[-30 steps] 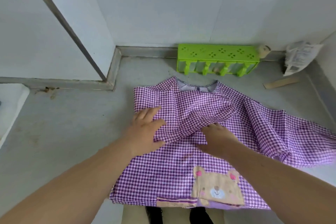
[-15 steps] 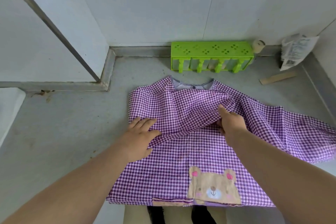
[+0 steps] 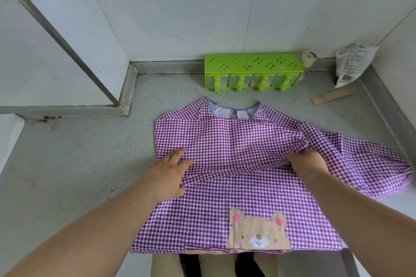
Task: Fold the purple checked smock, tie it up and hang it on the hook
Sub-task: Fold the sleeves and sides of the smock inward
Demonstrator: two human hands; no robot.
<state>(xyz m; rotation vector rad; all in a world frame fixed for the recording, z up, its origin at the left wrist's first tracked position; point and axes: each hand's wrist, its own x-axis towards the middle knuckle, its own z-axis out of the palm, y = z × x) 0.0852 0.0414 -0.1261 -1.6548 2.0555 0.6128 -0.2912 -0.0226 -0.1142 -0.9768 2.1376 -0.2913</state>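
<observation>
The purple checked smock (image 3: 236, 148) lies flat on the grey counter, neck towards the wall, with a bear patch (image 3: 258, 230) near its hem. Its left sleeve is folded across the chest. My left hand (image 3: 168, 173) rests flat on the left edge of that fold, fingers fairly straight. My right hand (image 3: 307, 162) grips the sleeve's cuff end at the right side of the body. The right sleeve (image 3: 369, 164) lies spread out to the right. No hook is in view.
A green plastic rack (image 3: 253, 63) stands against the back wall. Further right are a small roll (image 3: 308, 58), a white printed bag (image 3: 353, 63) and a flat wooden stick (image 3: 333, 96). A wall corner and a ledge (image 3: 67, 108) stand at the left.
My right hand has drawn the folded sleeve's end rightward across the chest, flattening the fold. My left hand stayed on the left edge of the smock.
</observation>
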